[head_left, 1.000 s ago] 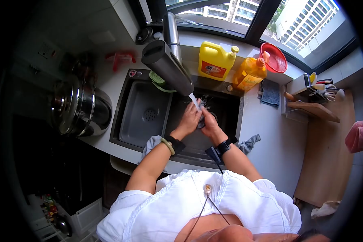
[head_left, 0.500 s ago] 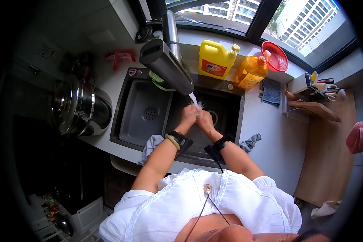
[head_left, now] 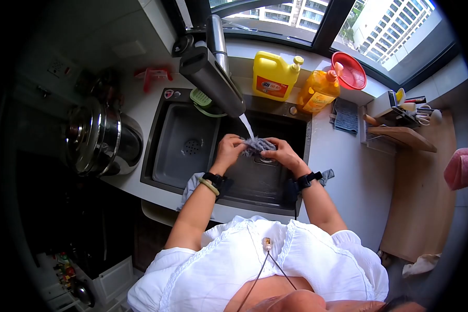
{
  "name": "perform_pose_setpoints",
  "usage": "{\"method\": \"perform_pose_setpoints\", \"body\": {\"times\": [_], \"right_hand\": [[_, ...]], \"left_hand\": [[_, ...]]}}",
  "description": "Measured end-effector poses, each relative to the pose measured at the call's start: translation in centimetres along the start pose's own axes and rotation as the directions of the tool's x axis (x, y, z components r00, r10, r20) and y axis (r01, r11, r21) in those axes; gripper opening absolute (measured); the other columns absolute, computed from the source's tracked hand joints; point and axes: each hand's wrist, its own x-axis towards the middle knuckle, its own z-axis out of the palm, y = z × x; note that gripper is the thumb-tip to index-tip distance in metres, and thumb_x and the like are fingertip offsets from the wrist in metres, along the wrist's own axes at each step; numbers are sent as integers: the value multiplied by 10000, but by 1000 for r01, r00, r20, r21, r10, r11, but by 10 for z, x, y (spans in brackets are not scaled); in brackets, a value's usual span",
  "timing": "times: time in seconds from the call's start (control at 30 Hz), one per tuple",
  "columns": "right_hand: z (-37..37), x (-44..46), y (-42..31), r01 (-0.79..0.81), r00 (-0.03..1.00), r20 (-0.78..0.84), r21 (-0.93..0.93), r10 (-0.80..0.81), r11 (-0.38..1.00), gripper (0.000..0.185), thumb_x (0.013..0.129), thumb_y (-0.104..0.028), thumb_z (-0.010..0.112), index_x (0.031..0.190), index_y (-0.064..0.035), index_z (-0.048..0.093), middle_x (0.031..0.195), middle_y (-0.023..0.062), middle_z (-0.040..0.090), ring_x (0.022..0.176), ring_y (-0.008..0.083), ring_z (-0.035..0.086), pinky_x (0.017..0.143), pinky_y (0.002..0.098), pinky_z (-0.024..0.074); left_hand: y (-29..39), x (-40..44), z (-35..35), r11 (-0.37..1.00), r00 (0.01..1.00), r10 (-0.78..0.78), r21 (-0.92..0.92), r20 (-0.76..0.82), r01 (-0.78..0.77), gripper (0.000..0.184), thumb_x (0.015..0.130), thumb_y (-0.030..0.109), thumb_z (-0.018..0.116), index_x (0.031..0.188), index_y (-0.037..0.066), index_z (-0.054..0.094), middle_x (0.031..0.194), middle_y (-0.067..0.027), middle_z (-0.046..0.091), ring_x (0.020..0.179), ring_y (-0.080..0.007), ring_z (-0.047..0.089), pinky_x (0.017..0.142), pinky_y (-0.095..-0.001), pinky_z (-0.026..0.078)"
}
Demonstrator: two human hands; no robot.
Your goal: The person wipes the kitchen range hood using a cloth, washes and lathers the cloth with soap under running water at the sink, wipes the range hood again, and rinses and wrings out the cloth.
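Observation:
A bunched grey cloth (head_left: 256,146) is stretched between my two hands, over the right basin of the dark sink (head_left: 244,195). My left hand (head_left: 230,151) pinches its left end, and my right hand (head_left: 282,154) grips its right end with the thumb on top. Water (head_left: 246,125) runs from the wide dark-grey faucet (head_left: 213,80) onto the cloth. Both wrists carry black straps, and a pale bangle circles the left one.
Behind the sink stand a yellow jug (head_left: 273,78), an orange soap bottle (head_left: 318,92) and a red basket (head_left: 349,70). Other cloths lie on the sink's front edge (head_left: 191,190) and right counter (head_left: 327,177). A large steel pot (head_left: 106,138) is at left, a knife rack (head_left: 392,112) at right.
My hands have moved apart from a tight clench under the water. The grey cloth, hidden in them before, now shows spread between them.

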Motion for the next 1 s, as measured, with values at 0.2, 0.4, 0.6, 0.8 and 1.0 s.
{"method": "perform_pose_setpoints", "body": {"times": [0.2, 0.4, 0.6, 0.8, 1.0], "right_hand": [[-6, 10, 16, -213, 977, -32, -41, 212, 976, 449, 811, -303, 703, 1132, -9, 595, 954, 52, 629, 817, 132, 585, 730, 260, 477], [19, 23, 57, -126, 991, 24, 524, 134, 842, 637, 834, -345, 682, 1321, -35, 416, 1193, 58, 562, 1007, 175, 578, 862, 334, 473], [31, 23, 51, -25, 982, -152, 495, 115, 868, 359, 861, -302, 650, 1048, 3, 626, 925, 57, 658, 824, 150, 602, 757, 307, 476], [0, 49, 61, 70, 853, -492, -221, -173, 973, 411, 925, -366, 502, 923, 30, 614, 743, 164, 641, 726, 272, 630, 661, 385, 461], [-12, 40, 19, 39, 750, -616, -324, -242, 945, 427, 953, -379, 451, 862, 11, 599, 796, 156, 640, 662, 327, 619, 632, 390, 496]], "left_hand": [[-5, 9, 2, 828, 936, -346, -449, 63, 336, 214, 926, 235, 577, 837, 41, 568, 788, -24, 604, 730, -93, 560, 653, -248, 454], [27, 11, 3, 161, 884, -379, -922, 272, 353, 169, 957, 235, 520, 944, 69, 545, 869, -28, 607, 794, -144, 607, 731, -313, 507], [33, 7, -6, 240, 854, -445, -882, 271, 405, 268, 878, 66, 603, 1136, 40, 534, 944, -70, 608, 873, -176, 615, 773, -326, 517], [16, 3, -16, 429, 854, -440, -770, 279, 473, 518, 744, -92, 655, 1228, 7, 498, 999, -117, 591, 898, -194, 614, 800, -317, 522], [8, 3, -23, 581, 867, -451, -668, 212, 465, 530, 672, -144, 625, 1176, 4, 553, 986, -79, 565, 868, -174, 594, 782, -290, 514]]}}
